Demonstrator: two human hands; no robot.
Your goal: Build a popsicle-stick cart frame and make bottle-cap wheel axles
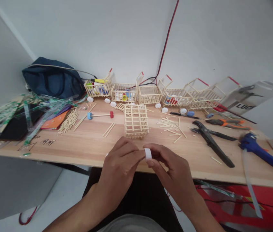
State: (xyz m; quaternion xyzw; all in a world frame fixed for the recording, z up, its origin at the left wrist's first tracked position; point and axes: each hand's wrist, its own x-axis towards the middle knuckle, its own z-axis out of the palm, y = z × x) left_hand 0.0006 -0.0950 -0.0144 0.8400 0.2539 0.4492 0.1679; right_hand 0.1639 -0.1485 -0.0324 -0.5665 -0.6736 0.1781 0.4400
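My right hand [167, 162] pinches a white bottle cap [148, 154] between thumb and fingers, over the table's front edge. Its side faces me. Close on its left is my left hand [123, 159], fingers curled together and their tips up against the cap. What those fingers hold is hidden; a sliver of something white [107, 155] shows at the hand's far side. Just beyond both hands sits a small cage-like frame of thin wooden sticks [136, 120]. To its left lies a stick axle with a blue cap [89, 116] and a red cap [111, 114] on its ends.
Several miniature stick shopping carts [151, 93] line the wall. Loose sticks [169, 124] are scattered mid-table, with more piled at left [69, 120]. On the right lie black-handled cutters [213, 143], orange-handled pliers [228, 123] and a blue glue gun [262, 149]. A dark blue bag [53, 77] stands back left.
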